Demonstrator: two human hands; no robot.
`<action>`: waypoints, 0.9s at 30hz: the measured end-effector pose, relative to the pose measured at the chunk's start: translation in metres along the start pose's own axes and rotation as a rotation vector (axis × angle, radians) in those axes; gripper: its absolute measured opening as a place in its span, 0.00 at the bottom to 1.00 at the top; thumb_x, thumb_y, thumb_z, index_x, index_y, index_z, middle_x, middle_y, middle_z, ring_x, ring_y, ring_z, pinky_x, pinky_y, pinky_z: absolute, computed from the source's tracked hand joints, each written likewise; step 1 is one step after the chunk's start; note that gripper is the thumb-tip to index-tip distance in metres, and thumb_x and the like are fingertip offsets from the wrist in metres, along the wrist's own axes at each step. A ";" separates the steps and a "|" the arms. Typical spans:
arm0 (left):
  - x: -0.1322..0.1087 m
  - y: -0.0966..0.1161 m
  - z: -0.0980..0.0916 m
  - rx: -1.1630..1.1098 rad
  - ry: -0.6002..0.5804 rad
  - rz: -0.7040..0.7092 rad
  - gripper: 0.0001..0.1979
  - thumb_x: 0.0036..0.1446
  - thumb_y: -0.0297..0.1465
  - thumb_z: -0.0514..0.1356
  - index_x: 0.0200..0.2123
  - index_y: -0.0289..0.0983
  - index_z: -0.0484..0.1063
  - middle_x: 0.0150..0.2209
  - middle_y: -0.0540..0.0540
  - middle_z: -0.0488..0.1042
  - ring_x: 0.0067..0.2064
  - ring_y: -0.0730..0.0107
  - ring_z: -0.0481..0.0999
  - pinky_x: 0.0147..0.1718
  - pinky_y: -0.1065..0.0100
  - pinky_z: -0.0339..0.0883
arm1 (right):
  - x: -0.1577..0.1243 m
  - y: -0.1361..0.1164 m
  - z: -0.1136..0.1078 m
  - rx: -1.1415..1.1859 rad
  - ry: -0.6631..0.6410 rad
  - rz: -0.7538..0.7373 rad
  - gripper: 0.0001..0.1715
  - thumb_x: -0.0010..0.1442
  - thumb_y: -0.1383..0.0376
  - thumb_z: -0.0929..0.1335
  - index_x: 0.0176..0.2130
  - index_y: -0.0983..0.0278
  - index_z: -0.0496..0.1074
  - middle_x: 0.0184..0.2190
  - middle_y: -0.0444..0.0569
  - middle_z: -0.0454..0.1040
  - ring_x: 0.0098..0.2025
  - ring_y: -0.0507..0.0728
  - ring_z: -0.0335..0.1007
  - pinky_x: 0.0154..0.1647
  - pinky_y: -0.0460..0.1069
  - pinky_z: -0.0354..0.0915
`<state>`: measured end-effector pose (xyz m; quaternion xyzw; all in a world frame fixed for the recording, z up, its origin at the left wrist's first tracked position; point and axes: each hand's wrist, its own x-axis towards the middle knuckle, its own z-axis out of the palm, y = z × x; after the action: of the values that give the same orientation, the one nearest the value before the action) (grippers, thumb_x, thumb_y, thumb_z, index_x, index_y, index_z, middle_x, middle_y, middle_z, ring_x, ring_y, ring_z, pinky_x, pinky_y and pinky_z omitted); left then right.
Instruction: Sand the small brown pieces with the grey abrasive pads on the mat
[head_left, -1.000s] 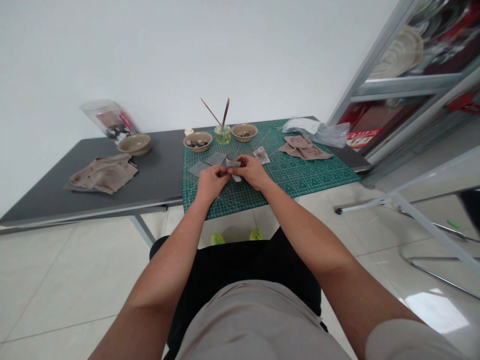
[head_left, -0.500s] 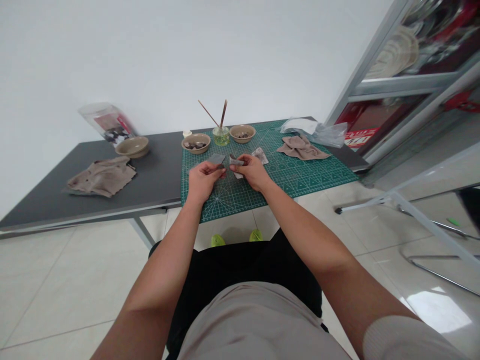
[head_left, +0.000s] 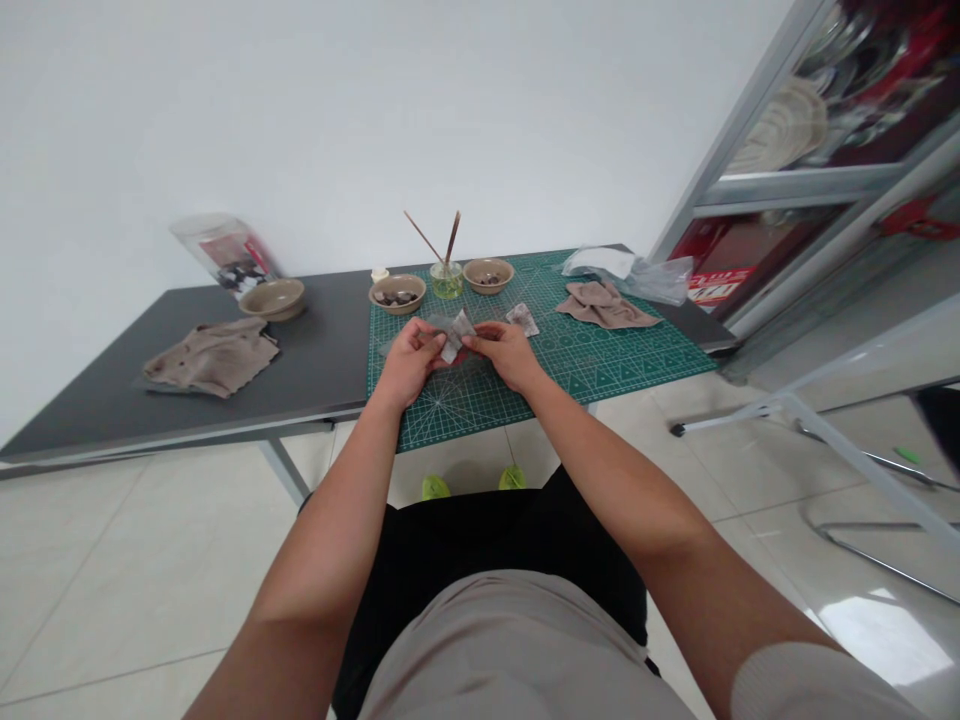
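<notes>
Small pale grey sheet [head_left: 459,333] is up between my two hands, over the green cutting mat [head_left: 487,400] on the bench [head_left: 322,340]. Can't tell if its lower edge touches the mat.

Left hand [head_left: 405,368]: thumb and fingers pinched on the sheet's left side, hardly any gap. Right hand [head_left: 510,357]: same pinch on the right side, thumb on the near face, fingertips mostly hidden behind. A darker grey flap [head_left: 437,322] shows behind by my left fingers; can't tell if it's the same piece or a second one.

Handling, my read: next to no weight, thin, papery, bends easily but probably keeps a crease. Looks matte, so slip risk is low. More likely to tear or wrinkle than snap. Best hold: opposite edges, thumbs in front, fingers backing it, light pressure, no pulling on corners.

Speckled patch [head_left: 523,319] lies on the mat just beyond my right hand.
</notes>
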<state>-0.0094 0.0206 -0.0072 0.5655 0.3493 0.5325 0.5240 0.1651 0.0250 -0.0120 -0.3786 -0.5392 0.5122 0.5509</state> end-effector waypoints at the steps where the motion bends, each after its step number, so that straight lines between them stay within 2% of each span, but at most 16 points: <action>1: 0.000 0.000 0.000 -0.006 -0.005 -0.001 0.20 0.50 0.43 0.67 0.33 0.41 0.60 0.27 0.52 0.74 0.28 0.70 0.77 0.32 0.64 0.75 | 0.000 0.000 0.001 -0.003 -0.001 0.009 0.20 0.42 0.54 0.77 0.30 0.64 0.74 0.27 0.45 0.77 0.26 0.52 0.67 0.25 0.46 0.61; 5: 0.001 -0.001 0.000 0.053 -0.014 0.013 0.19 0.50 0.41 0.67 0.32 0.40 0.59 0.26 0.54 0.72 0.28 0.73 0.75 0.32 0.66 0.73 | 0.001 -0.001 0.002 -0.041 -0.011 0.024 0.21 0.45 0.51 0.76 0.26 0.61 0.66 0.22 0.42 0.72 0.23 0.52 0.66 0.20 0.45 0.59; 7: 0.002 -0.003 0.000 0.111 0.024 0.043 0.17 0.50 0.39 0.66 0.30 0.40 0.60 0.25 0.54 0.71 0.27 0.73 0.74 0.31 0.68 0.71 | 0.001 0.000 0.001 -0.058 -0.010 0.007 0.20 0.47 0.52 0.75 0.25 0.61 0.64 0.22 0.41 0.71 0.23 0.51 0.64 0.20 0.45 0.59; 10: 0.002 -0.005 0.001 0.191 0.132 0.101 0.15 0.49 0.36 0.66 0.29 0.39 0.61 0.27 0.52 0.74 0.29 0.72 0.74 0.32 0.68 0.69 | 0.002 0.002 0.000 -0.101 -0.018 -0.022 0.13 0.49 0.56 0.72 0.27 0.61 0.67 0.24 0.41 0.71 0.26 0.51 0.65 0.24 0.45 0.62; 13: 0.001 -0.006 0.001 0.208 0.150 0.117 0.14 0.48 0.34 0.66 0.28 0.38 0.63 0.35 0.48 0.79 0.34 0.71 0.76 0.36 0.67 0.69 | 0.003 0.007 -0.003 -0.209 -0.028 -0.065 0.07 0.50 0.62 0.68 0.30 0.64 0.73 0.25 0.42 0.72 0.29 0.52 0.67 0.29 0.46 0.63; 15: 0.000 -0.006 0.001 0.209 0.145 0.126 0.14 0.47 0.34 0.67 0.28 0.38 0.63 0.39 0.46 0.79 0.37 0.69 0.76 0.38 0.66 0.69 | 0.004 0.011 -0.005 -0.265 -0.044 -0.063 0.09 0.50 0.64 0.66 0.31 0.65 0.74 0.26 0.43 0.73 0.29 0.52 0.68 0.30 0.46 0.64; 18: 0.000 -0.005 0.000 0.277 0.195 0.148 0.13 0.46 0.34 0.67 0.27 0.37 0.65 0.38 0.46 0.78 0.37 0.69 0.75 0.38 0.66 0.69 | 0.005 0.011 -0.004 -0.316 -0.051 -0.007 0.12 0.51 0.64 0.65 0.36 0.66 0.73 0.28 0.44 0.75 0.26 0.52 0.69 0.26 0.45 0.64; 20: -0.001 -0.003 0.000 0.392 0.208 0.126 0.11 0.46 0.33 0.66 0.27 0.37 0.66 0.35 0.48 0.77 0.35 0.70 0.74 0.36 0.68 0.67 | 0.005 0.005 -0.001 -0.391 -0.008 0.056 0.15 0.50 0.64 0.67 0.40 0.65 0.70 0.27 0.44 0.74 0.23 0.52 0.69 0.22 0.45 0.64; 24: -0.001 0.001 0.005 0.658 0.178 0.040 0.05 0.47 0.30 0.63 0.27 0.37 0.69 0.26 0.53 0.71 0.29 0.72 0.69 0.31 0.70 0.62 | 0.002 -0.014 0.007 -0.613 0.012 0.143 0.30 0.51 0.66 0.69 0.52 0.65 0.60 0.23 0.43 0.73 0.19 0.54 0.68 0.22 0.47 0.66; 27: -0.002 0.005 0.010 0.823 0.145 0.028 0.03 0.47 0.28 0.62 0.27 0.37 0.70 0.26 0.53 0.70 0.30 0.71 0.68 0.31 0.69 0.61 | -0.001 -0.027 0.008 -0.858 -0.055 0.109 0.25 0.56 0.64 0.68 0.51 0.66 0.62 0.28 0.49 0.76 0.26 0.58 0.73 0.30 0.50 0.69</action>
<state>-0.0008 0.0153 -0.0019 0.6933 0.5614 0.3940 0.2213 0.1615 0.0182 0.0146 -0.5875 -0.6970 0.2800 0.3010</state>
